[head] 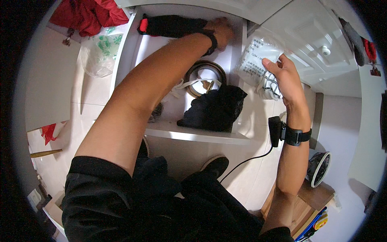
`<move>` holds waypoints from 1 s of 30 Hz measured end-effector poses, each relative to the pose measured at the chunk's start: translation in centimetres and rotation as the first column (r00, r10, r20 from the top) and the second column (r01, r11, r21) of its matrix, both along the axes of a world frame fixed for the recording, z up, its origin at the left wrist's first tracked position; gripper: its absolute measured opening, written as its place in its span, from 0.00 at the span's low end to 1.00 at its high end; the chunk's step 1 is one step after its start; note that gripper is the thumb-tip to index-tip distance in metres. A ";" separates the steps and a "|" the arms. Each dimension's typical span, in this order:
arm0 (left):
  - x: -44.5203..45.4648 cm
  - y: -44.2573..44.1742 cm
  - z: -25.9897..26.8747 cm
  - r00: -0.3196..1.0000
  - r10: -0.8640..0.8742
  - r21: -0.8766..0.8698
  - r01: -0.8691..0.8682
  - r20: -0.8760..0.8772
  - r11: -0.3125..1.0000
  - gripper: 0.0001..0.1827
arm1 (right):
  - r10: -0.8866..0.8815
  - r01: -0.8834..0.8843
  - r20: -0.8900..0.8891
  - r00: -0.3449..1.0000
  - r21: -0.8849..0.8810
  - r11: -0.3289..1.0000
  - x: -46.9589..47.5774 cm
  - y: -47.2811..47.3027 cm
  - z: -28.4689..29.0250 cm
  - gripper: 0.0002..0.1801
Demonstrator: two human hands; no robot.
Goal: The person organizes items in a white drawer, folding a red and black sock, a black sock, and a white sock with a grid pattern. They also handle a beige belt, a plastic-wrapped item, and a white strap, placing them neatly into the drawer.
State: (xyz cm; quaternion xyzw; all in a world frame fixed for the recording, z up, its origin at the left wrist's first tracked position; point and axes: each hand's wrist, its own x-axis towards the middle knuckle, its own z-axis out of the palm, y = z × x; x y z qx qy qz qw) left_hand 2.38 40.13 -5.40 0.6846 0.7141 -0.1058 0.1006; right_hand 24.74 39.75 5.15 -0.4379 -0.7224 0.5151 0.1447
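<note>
My left hand (223, 34), blurred, reaches into the back right of an open white drawer (193, 136). It is beside a folded black cloth item (175, 25) with a red end; its fingers are too blurred to tell whether they grip anything. Outside the drawer's right side, my right hand (288, 74) holds a clear plastic packet (249, 59) bearing printed writing, together with a rolled white cloth with dark checks (269, 86). Inside the drawer lie a coiled belt (223, 68), a white strap (198, 81) and a black garment with a lace edge (216, 109).
White cabinet doors (302, 45) with a round knob stand at the right. Red fabric (90, 15) and a plastic bag with green print (101, 54) are at the left. A lined bin (319, 169) stands lower right. A black cable (246, 159) hangs from my right wrist device (274, 131).
</note>
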 end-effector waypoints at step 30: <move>-7.5 -8.5 4.0 0.606 -0.102 0.312 -0.252 0.789 0.916 0.51 | -0.100 -0.495 0.616 0.781 0.709 0.502 -14.4 0.9 -5.6 0.15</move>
